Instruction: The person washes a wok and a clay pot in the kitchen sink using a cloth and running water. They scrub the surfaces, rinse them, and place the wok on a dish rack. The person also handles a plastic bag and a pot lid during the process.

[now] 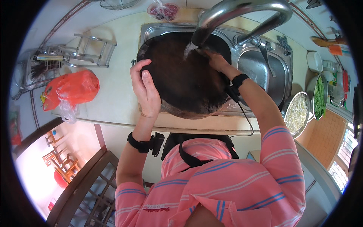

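Note:
A large dark wok (181, 82) rests over the left basin of a steel sink (167, 27), its brown-black inside facing up. Its left rim is held by my left hand (146, 90), with the thumb and a finger over the edge. My right hand (217, 61) reaches into the wok from the right, close to the running water (189, 50). The fingertips are partly hidden near the faucet (208, 22), so I cannot tell whether they hold anything. Water falls from the spout into the wok.
A red plastic bag (78, 86) and a metal rack (90, 51) are on the left counter. The right basin (255, 71) adjoins the wok. Farther right are a bowl of bean sprouts (297, 113) and a bowl of green vegetables (319, 96). A cable (251, 119) hangs from my right wristband.

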### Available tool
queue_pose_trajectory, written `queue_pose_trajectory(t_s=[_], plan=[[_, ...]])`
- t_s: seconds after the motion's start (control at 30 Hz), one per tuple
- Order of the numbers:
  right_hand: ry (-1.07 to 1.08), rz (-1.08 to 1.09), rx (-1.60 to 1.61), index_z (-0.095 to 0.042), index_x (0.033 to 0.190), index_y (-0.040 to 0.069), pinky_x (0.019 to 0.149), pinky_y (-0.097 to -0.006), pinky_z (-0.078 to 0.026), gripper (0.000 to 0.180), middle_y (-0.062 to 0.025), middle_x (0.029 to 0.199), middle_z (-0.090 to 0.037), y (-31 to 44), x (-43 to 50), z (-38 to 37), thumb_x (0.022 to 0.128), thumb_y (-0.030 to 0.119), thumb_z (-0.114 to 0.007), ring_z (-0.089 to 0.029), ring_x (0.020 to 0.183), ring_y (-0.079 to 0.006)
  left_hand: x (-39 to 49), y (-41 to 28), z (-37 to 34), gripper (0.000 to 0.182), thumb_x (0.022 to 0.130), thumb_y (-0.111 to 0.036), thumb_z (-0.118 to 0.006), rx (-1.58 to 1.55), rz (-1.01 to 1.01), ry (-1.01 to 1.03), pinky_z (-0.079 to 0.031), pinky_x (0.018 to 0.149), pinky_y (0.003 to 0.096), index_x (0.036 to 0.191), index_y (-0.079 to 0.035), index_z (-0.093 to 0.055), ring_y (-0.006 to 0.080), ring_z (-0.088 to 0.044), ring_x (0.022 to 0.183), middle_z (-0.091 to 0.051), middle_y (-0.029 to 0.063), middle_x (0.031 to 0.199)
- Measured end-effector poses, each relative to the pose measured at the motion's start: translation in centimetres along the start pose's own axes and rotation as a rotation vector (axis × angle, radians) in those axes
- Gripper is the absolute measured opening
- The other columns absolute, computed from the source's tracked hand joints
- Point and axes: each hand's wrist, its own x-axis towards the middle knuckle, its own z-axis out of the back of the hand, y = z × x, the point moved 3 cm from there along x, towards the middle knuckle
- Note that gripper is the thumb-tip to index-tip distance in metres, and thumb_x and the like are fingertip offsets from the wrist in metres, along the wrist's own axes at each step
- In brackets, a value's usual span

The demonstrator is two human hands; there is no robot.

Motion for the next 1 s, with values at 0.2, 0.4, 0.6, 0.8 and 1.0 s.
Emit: queue_pose_trajectory(t_s=[0.2,0.4,0.6,0.8,1.0], plan=[[-0.217,0.351,0.139,-0.048,0.141,0.017,0.106,-0.0430,-0.041,0.063,-0.0222,0.132,-0.055,2.5,1.0,0.0,0.081,0.000,-0.049,-0.052,0.123,-0.0390,0.1,-0.1,0.1,0.035,0.105,-0.027,-0.039,-0.001,-0.006,-0.031,-0.037,0.102,0.0350,0.122,0.002,-0.051,0.0242,-0.050,0.116,-0.053,0.0128,0.125],[-0.233,0.580,0.185,-0.048,0.140,0.014,0.108,-0.0428,-0.039,0.063,-0.0184,0.136,-0.050,9.3,-9.7,0.8,0.081,-0.006,-0.052,-0.047,0.127,-0.0407,-0.1,0.0,0.0,0.043,0.106,-0.034,-0.033,-0.137,-0.015,-0.184,-0.031,0.109,0.0370,0.125,0.001,-0.049,0.0244,-0.045,0.124,-0.052,0.0141,0.129],[-0.153,0.638,0.554,-0.033,0.150,0.012,0.111,-0.0388,-0.035,0.070,-0.0174,0.145,-0.043,20.7,-13.2,3.5,0.083,-0.004,-0.047,-0.043,0.134,-0.0333,0.9,-0.6,0.5,0.034,0.098,-0.023,-0.054,-0.121,0.005,0.112,-0.033,0.108,0.0398,0.124,-0.002,-0.052,0.0289,-0.052,0.118,-0.057,0.0145,0.122],[0.117,0.324,1.323,-0.017,0.156,0.011,0.108,-0.0327,-0.033,0.070,-0.0127,0.151,-0.030,22.0,-12.4,4.5,0.090,0.003,-0.041,-0.040,0.134,-0.0224,3.1,-1.8,1.6,0.042,0.084,-0.011,-0.067,0.397,-0.407,0.586,-0.042,0.096,0.0433,0.124,-0.007,-0.056,0.0362,-0.052,0.112,-0.055,0.0132,0.119],[-0.289,0.472,0.444,-0.030,0.150,0.008,0.111,-0.0444,-0.032,0.073,-0.0201,0.146,-0.039,21.0,-18.8,4.6,0.089,0.026,-0.065,-0.041,0.134,-0.0336,8.2,0.0,2.7,0.027,0.087,-0.003,-0.059,0.346,-0.279,0.903,-0.047,0.087,0.0390,0.114,-0.007,-0.060,0.0304,-0.055,0.103,-0.054,0.0114,0.106]])
